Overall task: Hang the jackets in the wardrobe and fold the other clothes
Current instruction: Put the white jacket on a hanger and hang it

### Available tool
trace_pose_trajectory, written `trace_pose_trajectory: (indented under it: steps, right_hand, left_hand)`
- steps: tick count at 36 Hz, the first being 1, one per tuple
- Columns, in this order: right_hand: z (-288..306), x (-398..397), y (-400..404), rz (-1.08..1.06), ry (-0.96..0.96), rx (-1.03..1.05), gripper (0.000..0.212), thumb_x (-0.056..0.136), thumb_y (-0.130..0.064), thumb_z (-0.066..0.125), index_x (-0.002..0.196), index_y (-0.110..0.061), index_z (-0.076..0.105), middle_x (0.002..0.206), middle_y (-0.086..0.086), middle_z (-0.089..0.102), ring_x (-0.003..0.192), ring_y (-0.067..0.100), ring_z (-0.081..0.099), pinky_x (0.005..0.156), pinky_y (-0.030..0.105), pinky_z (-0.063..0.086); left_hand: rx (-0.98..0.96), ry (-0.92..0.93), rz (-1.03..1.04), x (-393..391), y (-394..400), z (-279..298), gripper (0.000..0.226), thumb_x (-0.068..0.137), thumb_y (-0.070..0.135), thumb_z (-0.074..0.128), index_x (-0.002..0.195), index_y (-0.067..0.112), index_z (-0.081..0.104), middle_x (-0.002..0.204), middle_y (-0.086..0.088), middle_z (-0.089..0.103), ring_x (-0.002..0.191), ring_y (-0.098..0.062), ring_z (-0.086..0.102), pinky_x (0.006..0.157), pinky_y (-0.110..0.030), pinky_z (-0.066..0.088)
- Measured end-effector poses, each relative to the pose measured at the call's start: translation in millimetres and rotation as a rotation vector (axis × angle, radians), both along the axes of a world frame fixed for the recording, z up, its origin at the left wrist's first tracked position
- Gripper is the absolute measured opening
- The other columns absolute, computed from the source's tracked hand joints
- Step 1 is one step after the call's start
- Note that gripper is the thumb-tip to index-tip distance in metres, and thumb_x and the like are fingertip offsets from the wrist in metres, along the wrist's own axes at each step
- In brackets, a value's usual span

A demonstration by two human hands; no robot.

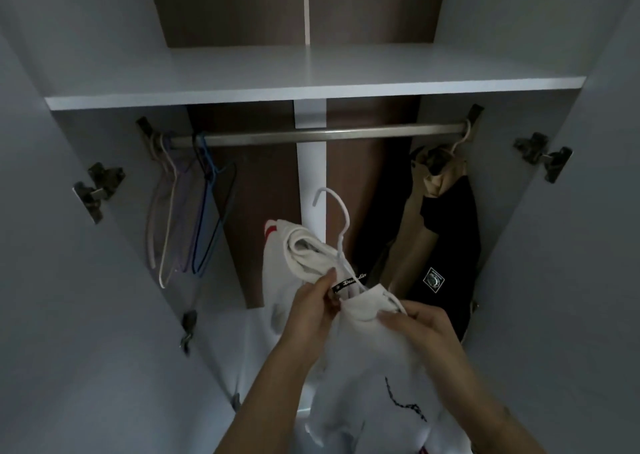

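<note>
Right now both hands work low in the centre of the frame, in front of the open wardrobe (104,55). Left hand (311,306) has its grip pinched on the collar of the white jacket (360,356), thumb by the black neck label (348,282). Right hand (420,325) grips the jacket's shoulder fabric, fingers curled over it where the white hanger (341,231) wire comes out. Hanger sits partly inside the neck opening, hook pointing up and left, well below the rail (311,134), not hooked on anything. Jacket hangs down from both hands toward the bottom edge; black print shows on it lower right, red stripe on a fold at its upper left.

Black and tan jacket (446,231) already hangs on the rail at the right end, white patch on it. Bunch of empty hangers (194,211), pink, cream, purple, blue, dark, hangs at the rail's left end. White shelf (311,79) spans above the rail. Door hinges (98,190) at mid left and mid right.
</note>
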State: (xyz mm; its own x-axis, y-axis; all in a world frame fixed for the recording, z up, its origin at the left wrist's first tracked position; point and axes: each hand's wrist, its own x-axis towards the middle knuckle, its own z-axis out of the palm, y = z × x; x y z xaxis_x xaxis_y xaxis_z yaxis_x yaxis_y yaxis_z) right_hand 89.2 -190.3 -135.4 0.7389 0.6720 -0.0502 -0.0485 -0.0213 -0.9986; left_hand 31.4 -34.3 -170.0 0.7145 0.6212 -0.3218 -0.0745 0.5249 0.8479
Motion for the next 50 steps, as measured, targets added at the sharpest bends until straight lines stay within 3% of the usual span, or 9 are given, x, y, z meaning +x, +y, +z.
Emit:
trace_pose_trajectory:
  steps: [4,10,17,22,27,34,38,41,50]
  right_hand:
    - [-9.2,5.2,4.0,0.012,0.033,-0.037,0.016,0.088,-0.006,0.061,0.079,-0.004,0.074,0.071,0.020,0.066,0.066,0.024,0.060,0.057,0.026,0.044]
    - [-17.8,2.6,11.7,0.027,-0.028,-0.122,0.036,0.079,-0.043,0.065,0.069,-0.009,0.069,0.058,-0.002,0.063,0.055,0.006,0.058,0.050,0.014,0.041]
    - [-19.3,18.8,15.4,-0.088,-0.171,-0.153,0.066,0.069,-0.055,0.068,0.064,0.008,0.051,0.053,0.007,0.041,0.051,0.016,0.039,0.049,0.027,0.032]
    - [-26.3,21.9,21.9,-0.059,-0.214,-0.222,0.044,0.069,-0.047,0.076,0.059,-0.006,0.062,0.050,0.005,0.050,0.050,0.011,0.047,0.053,0.026,0.037]
    - [-31.3,26.7,19.0,-0.030,-0.336,-0.315,0.034,0.075,-0.041,0.077,0.065,-0.009,0.068,0.056,0.015,0.060,0.052,0.027,0.051,0.055,0.034,0.040]
    - [-25.5,30.6,17.1,0.013,-0.434,-0.306,0.024,0.078,-0.038,0.075,0.066,-0.019,0.069,0.059,0.007,0.064,0.054,0.023,0.058,0.054,0.033,0.045]
    - [-24.3,32.9,16.5,0.013,-0.461,-0.259,0.022,0.081,-0.031,0.074,0.064,-0.021,0.065,0.052,-0.007,0.057,0.048,0.002,0.049,0.049,0.014,0.035]
    - [-23.8,34.3,15.3,-0.033,-0.531,-0.221,0.020,0.081,-0.030,0.073,0.066,-0.027,0.062,0.056,-0.013,0.058,0.053,0.003,0.051,0.050,0.012,0.036]
    - [-21.6,48.3,17.0,-0.374,-1.166,-0.247,0.005,0.079,-0.002,0.071,0.081,-0.006,0.068,0.077,0.007,0.065,0.074,0.029,0.059,0.068,0.033,0.045]
  left_hand:
    - [0.110,0.000,-0.012,1.3,11.2,-0.8,0.031,0.098,0.023,0.051,0.113,0.001,0.067,0.110,-0.020,0.069,0.109,-0.035,0.063,0.099,-0.044,0.049]
    - [0.301,-0.032,-0.015,-1.9,23.5,4.2,0.022,0.099,0.022,0.048,0.110,0.023,0.066,0.099,0.003,0.075,0.092,-0.013,0.071,0.071,-0.020,0.054]
    - [0.467,0.080,0.224,-27.8,39.7,-12.1,0.016,0.097,0.014,0.053,0.093,0.025,0.064,0.094,0.002,0.069,0.083,-0.013,0.069,0.070,-0.022,0.056]
    - [0.463,0.465,-0.056,-40.6,51.8,-19.0,0.013,0.094,0.018,0.060,0.097,0.009,0.069,0.092,-0.008,0.070,0.087,-0.022,0.068,0.086,-0.037,0.055]
    - [1.146,0.968,-0.088,-53.1,78.5,8.3,0.032,0.092,0.043,0.059,0.103,0.013,0.058,0.102,-0.005,0.062,0.091,-0.020,0.058,0.069,-0.028,0.038]
    - [1.235,0.413,-0.351,-27.7,57.9,31.9,0.048,0.086,0.066,0.043,0.118,0.035,0.062,0.115,0.024,0.054,0.118,-0.006,0.051,0.112,-0.042,0.023]
    - [1.027,0.272,-0.395,-15.7,50.9,15.6,0.019,0.098,0.033,0.051,0.087,0.034,0.067,0.085,0.015,0.069,0.088,-0.001,0.063,0.080,-0.019,0.047]
    - [1.005,0.229,-0.297,-11.4,46.4,11.5,0.031,0.097,0.024,0.054,0.072,0.041,0.063,0.076,0.025,0.067,0.078,0.008,0.062,0.066,-0.005,0.043]
    - [1.097,0.157,-0.119,4.8,44.6,26.4,0.030,0.093,0.033,0.059,0.071,0.012,0.065,0.071,-0.003,0.067,0.072,-0.022,0.062,0.067,-0.040,0.049]
